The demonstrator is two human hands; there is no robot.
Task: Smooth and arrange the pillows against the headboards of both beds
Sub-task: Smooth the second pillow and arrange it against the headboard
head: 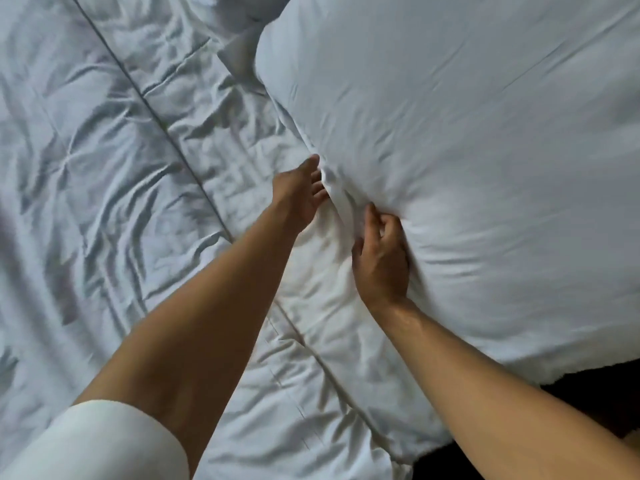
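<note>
Now both grips at the pillow [467, 140] edge: right hand [381, 258] pinching fabric, left hand [301, 192] open.

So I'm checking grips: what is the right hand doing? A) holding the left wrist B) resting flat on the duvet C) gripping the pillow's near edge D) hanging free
C: the right hand has its fingers curled into the edge of the pillow, bunching the fabric, while the left hand reaches in open beside it.
</note>
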